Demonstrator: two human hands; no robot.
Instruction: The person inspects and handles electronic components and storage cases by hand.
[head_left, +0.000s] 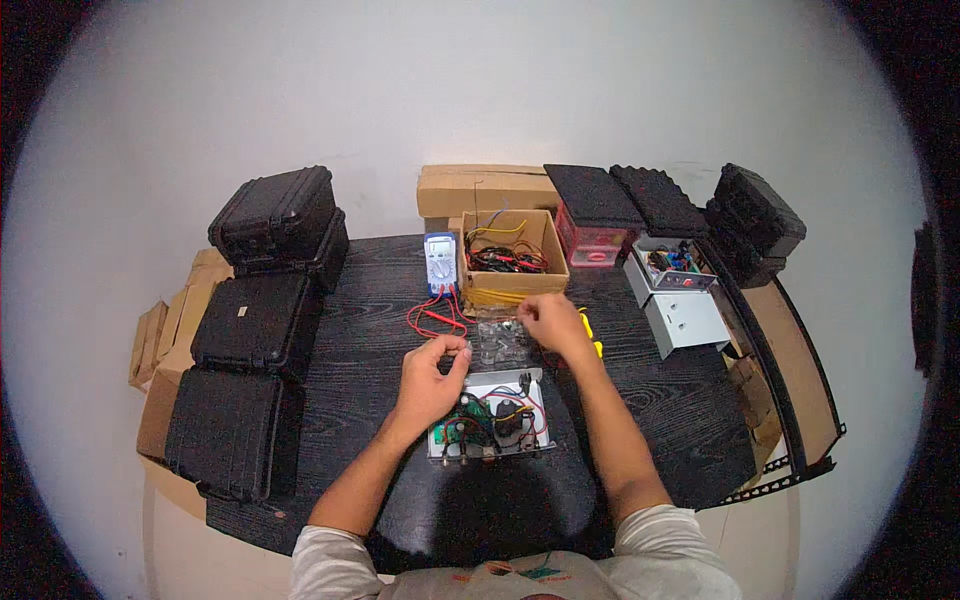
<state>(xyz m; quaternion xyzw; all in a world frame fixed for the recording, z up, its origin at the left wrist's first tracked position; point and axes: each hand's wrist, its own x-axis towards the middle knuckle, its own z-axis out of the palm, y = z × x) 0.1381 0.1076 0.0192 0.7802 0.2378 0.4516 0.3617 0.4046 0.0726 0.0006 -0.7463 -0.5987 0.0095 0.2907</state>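
Note:
My right hand [556, 326] reaches over a clear plastic case [502, 345] with small parts in it, its fingers drawn together in a pinch. Whatever it pinches, if anything, is too small to make out. My left hand [432, 382] is just left of that case, fingers curled toward the thumb, and what lies between them is hidden. Below both hands sits an opened metal enclosure [545, 432], holding a green circuit board [452, 432], a black component [511, 418] and red and black wires. The left hand overlaps its upper left corner.
A blue-rimmed multimeter [441, 265] with red leads [436, 318] stands behind my left hand. Behind the case is a cardboard box [515, 283] of cables. Black hard cases [235, 430] line the left; a white enclosure [685, 322] and a black metal frame [790, 400] are right.

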